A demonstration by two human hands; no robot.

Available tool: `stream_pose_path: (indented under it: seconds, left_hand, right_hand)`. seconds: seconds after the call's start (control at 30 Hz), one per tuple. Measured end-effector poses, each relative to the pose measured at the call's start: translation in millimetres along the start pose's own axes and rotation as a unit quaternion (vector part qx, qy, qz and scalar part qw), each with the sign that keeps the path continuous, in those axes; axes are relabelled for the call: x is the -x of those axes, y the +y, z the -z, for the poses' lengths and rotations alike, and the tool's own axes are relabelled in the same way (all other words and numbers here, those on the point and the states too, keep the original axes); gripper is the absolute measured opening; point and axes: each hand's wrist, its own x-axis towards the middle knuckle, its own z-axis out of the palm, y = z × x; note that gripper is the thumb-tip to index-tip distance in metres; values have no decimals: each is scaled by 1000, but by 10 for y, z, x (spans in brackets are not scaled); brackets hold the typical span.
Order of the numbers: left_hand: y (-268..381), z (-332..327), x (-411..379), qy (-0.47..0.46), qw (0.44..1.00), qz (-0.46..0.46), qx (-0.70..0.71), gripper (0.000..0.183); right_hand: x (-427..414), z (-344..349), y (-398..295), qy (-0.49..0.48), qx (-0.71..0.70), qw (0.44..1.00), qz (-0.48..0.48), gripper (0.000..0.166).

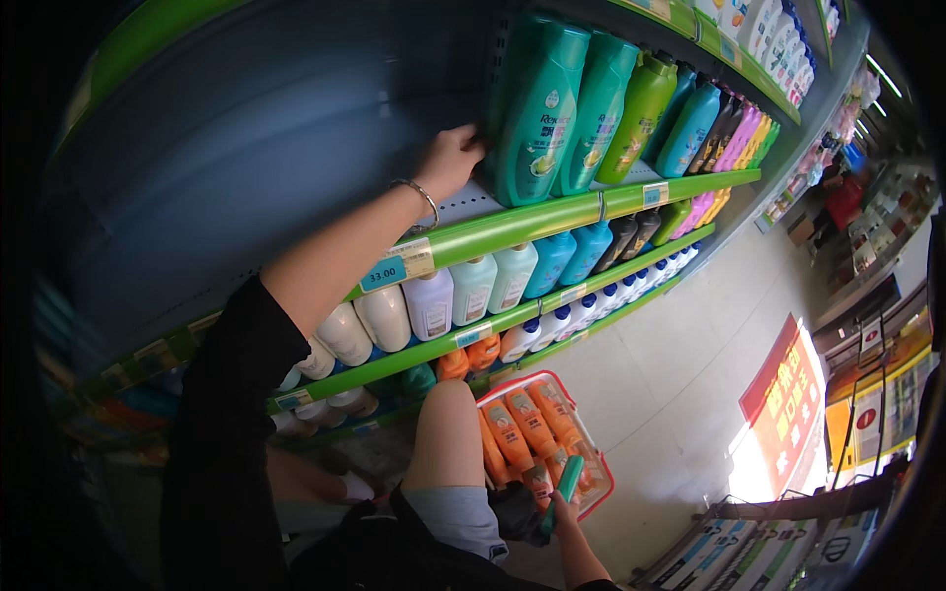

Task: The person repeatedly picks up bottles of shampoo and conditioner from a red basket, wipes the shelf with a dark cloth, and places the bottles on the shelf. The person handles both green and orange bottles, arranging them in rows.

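My left hand (452,161), with a bracelet on the wrist, reaches onto the upper shelf beside the tall green Rejoice shampoo bottle (543,122). Its fingers are bent, and the fingertips fade into shadow by that bottle, so I cannot tell whether they grip anything. A second green shampoo bottle (600,122) stands to the right. Low down, my right hand (565,511) holds a slim green bottle (570,479) over a basket (607,473) with a red rim. Several orange bottles (526,422) lie in the basket.
Green-edged shelves (517,229) run off to the right, with lime pump bottles (641,114), blue bottles (689,129) and white bottles (386,318). My bent knee (447,436) is next to the basket. A red sign (780,402) lies across the tiled floor (665,354). Someone in red (842,203) is farther off.
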Motion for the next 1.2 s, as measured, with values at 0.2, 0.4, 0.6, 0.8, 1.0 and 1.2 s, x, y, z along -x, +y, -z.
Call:
stream_pose_path:
  seconds: [0.2, 0.4, 0.6, 0.8, 1.0, 1.2]
  left_hand:
    - [-115, 4, -58, -7, 999, -47, -24, 28]
    - [3, 135, 70, 9, 1000, -11, -24, 45]
    - [461, 423, 872, -21, 996, -84, -38, 37]
    - [485, 645, 2017, -271, 929, 187, 171, 44]
    - [-79, 1063, 2905, -393, 718, 437, 373, 67]
    - [-357, 1296, 3678, -284, 743, 376, 475, 69]
  right_hand:
    - [360, -120, -708, 10, 82, 996, -43, 41]
    - [397, -141, -855, 36, 194, 973, 121, 59]
    - [1096, -212, -1818, -10, 263, 891, 369, 71]
    - [1874, -321, -2964, -98, 327, 694, 634, 74]
    - [2838, -826, -3778, -151, 402, 357, 829, 66]
    - [3100, -1535, -3628, -154, 369, 258, 880, 67]
